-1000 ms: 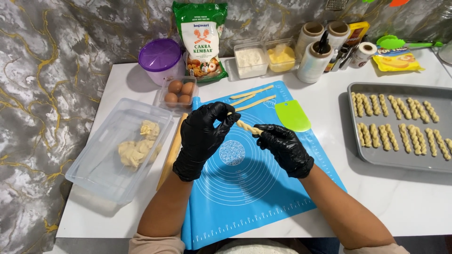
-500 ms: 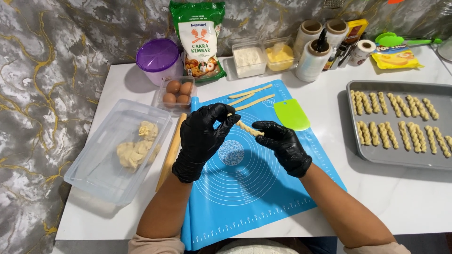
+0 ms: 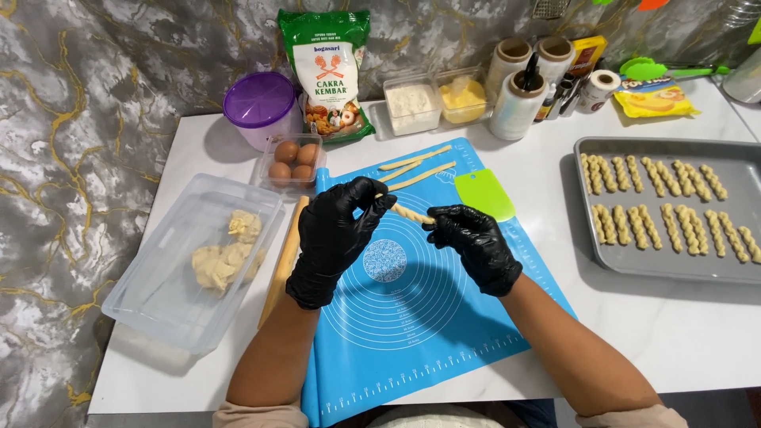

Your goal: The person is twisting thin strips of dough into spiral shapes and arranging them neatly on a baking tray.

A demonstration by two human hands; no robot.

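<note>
Both black-gloved hands are up over the blue silicone baking mat (image 3: 412,317): left hand (image 3: 337,238) and right hand (image 3: 476,246) each pinching one end of a thin pale twisted dough stick (image 3: 412,212) in their fingers. It's rope-like, slightly slanted. Farther back lie three plain dough strips (image 3: 416,166).

Eggs (image 3: 294,159), flour bag (image 3: 328,71) (upright), tray (image 3: 666,269).

Twisted dough strip (image 3: 412,212) (between gloved hands)
</note>
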